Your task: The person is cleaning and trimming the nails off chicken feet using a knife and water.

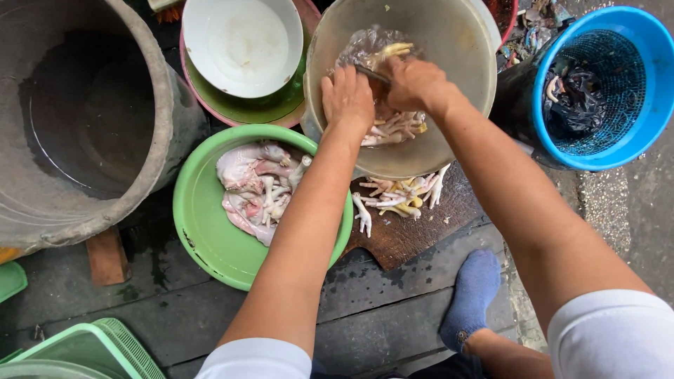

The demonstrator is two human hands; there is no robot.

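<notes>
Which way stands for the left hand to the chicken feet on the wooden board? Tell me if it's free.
Probably yes: the left hand rests inside the beige tub, and the chicken feet on the wooden board lie uncovered just below the tub's rim.

Blue basket (653,77), grey tub (151,91), white bowl (242,45)

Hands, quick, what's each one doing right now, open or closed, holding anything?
Left hand: fingers curled into the beige bucket, touching the clear plastic bag; grip cannot be told.
Right hand: closed, gripping the bag's edge.
</notes>
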